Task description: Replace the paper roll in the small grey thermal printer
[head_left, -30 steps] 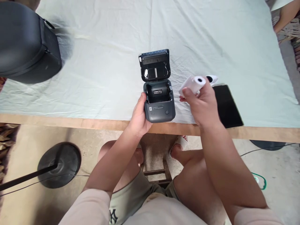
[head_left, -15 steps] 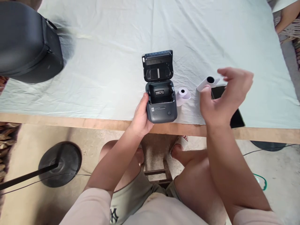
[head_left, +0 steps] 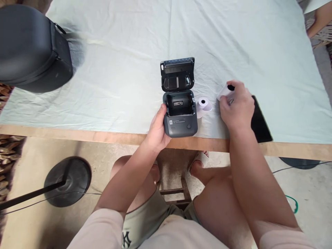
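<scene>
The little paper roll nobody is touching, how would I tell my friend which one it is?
Find the dark grey printer with its lid open at the near edge of the table, held by the left hand. Just to its right lies the small white paper roll, dark hole showing. The other roll lies farther right under the right hand; this one lies free.

The printer (head_left: 180, 110) near the front edge of the table is dark grey, with a small white label inside. Both paper rolls (head_left: 203, 103) are white with black cores. The tablecloth (head_left: 124, 69) is pale green, the case (head_left: 31, 52) at the left edge black.
</scene>
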The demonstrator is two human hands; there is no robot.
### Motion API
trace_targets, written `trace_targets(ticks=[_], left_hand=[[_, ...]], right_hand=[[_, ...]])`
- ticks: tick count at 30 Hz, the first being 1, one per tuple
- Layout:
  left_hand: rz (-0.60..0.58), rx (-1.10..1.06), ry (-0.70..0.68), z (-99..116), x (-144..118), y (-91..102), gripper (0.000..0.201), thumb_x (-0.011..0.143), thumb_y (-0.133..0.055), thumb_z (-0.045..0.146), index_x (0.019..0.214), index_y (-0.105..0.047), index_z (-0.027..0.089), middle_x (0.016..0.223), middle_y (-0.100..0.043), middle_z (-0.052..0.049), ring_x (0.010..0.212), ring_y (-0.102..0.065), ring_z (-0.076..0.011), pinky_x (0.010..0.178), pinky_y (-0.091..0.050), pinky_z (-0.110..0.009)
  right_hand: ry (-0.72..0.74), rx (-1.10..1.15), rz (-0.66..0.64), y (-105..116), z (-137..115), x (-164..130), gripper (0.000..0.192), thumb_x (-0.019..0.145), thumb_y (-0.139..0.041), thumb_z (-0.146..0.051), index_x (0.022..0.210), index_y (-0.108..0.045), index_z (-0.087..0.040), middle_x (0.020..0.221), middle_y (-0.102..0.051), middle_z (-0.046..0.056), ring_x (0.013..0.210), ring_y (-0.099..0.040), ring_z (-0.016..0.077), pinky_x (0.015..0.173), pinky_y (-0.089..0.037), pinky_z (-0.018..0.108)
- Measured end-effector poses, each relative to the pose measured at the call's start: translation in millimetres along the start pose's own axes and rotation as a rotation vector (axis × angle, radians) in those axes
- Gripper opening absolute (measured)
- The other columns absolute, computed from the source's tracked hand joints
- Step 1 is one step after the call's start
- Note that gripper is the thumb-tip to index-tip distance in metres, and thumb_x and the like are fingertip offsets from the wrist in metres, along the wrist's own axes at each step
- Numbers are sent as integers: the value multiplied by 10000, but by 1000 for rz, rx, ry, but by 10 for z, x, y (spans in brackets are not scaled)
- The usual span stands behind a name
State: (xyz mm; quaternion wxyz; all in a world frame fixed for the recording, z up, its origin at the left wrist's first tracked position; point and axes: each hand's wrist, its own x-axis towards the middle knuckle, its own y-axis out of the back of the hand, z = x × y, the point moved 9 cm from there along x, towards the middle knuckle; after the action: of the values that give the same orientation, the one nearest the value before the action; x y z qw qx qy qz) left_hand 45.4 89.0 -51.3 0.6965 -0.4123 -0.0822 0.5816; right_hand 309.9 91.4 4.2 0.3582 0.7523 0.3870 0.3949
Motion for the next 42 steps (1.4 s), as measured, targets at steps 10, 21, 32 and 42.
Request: trace_targets(ticks=[10,21,32,42], left_hand=[[-9,9,-12,0,0,-24,477,1060,-821,691,1212,-833,240,1305,-934,-75,1515,-808,-364,1256,-694,-473],[-63,60,-77,30,-76,-149,563,900,-1012,668,1192,-813,230,1317,-916,-81,1504,-811,-365,1232,-710,-437],[-18,71,-57,29,-56,-149,497,948,-969,664,1133,-807,232,1288,-922,-76,1501,-808,-372,1216,-705,-448],[-58,84,-50,31,-20,-88,613,871,-982,737,1152,-774,234,1180,-914,-65,1461,-826,-384,1162,-722,-449]], right_hand=[[430,656,295,705,-824,-164,367,896,-686,-342,1239,-560,-319,1063,-713,61,836,-667,220,695,-525,391],[493,34,-251,373,-1408,-432,458,989,-623,-112,1339,-822,-331,1283,-878,41,1033,-808,249,802,-528,357],[460,36,-220,343,-1400,-416,279,1103,-626,-195,1231,-833,-330,1243,-887,87,1198,-802,323,991,-584,456],[585,227,-247,339,-1368,-455,215,1098,-660,-234,975,-821,-308,1010,-878,36,1155,-797,312,1030,-553,477]])
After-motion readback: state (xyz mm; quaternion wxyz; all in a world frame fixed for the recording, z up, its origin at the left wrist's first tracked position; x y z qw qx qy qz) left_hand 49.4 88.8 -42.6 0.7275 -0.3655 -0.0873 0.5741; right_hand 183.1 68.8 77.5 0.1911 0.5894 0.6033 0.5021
